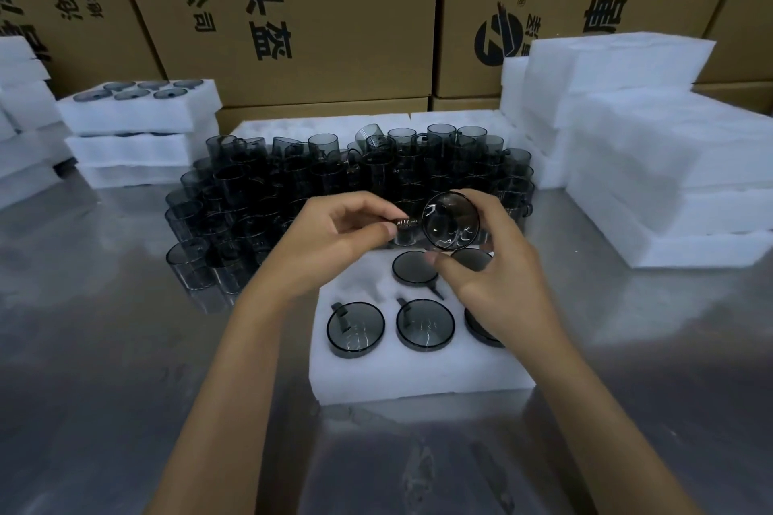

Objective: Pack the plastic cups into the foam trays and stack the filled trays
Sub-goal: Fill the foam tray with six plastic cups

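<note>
- Cup (451, 220), smoky translucent plastic, round, side handle; held tilted above the far edge of the foam tray, mouth or base facing the camera, cannot tell which.
- Right hand (497, 263): fingers and thumb curled round the cup's rim, at 3 o'clock of it.
- Left hand (330, 238): thumb and forefinger pinching the cup's ribbed handle, at 9 o'clock of it.
- Foam tray (414, 374), white, on the steel table (125, 347): five cups seated, one pocket vacant at 10 o'clock.
- Loose cups (334, 176): dense cluster at 12 o'clock of the tray, too many to count.
- Filled trays (138, 113): stack of three at 10 o'clock.
- Foam stack (652, 138) at 2 o'clock.
- Cardboard cartons (334, 13) along the back.
</note>
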`<action>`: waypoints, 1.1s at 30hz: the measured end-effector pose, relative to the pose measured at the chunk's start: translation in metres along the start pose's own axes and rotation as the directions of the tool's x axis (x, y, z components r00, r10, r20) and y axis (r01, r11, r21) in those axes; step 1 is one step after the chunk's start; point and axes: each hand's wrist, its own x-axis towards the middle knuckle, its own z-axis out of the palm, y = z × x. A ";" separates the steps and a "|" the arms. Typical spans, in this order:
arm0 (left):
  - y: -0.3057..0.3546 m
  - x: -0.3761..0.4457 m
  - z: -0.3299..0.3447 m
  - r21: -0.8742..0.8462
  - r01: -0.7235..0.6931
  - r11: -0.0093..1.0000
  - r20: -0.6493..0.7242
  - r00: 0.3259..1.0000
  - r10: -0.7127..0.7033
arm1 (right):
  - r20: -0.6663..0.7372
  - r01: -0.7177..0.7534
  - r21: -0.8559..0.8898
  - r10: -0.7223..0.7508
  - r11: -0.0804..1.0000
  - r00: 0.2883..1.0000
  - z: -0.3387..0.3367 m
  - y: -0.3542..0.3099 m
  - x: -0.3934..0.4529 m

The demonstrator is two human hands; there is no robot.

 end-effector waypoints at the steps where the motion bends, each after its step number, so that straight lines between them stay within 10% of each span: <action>1: -0.001 0.000 -0.002 -0.015 0.011 1.000 0.022 1.000 -0.011 | 0.019 -0.010 0.031 0.010 0.999 1.000 0.000 0.000 0.000; 16: -0.017 -0.003 -0.031 -0.062 0.130 0.990 0.171 0.978 -0.118 | 0.490 -0.044 0.212 -0.067 0.976 0.869 0.017 -0.034 0.049; 22: -0.029 -0.004 -0.043 0.314 0.249 0.916 0.087 0.954 -0.289 | 0.599 -0.157 0.153 0.035 0.976 0.800 0.031 -0.013 0.038; 33: -0.044 0.000 -0.037 0.401 0.310 0.862 0.122 0.914 -0.386 | 0.550 -0.079 0.045 0.041 0.996 0.834 0.031 -0.003 0.033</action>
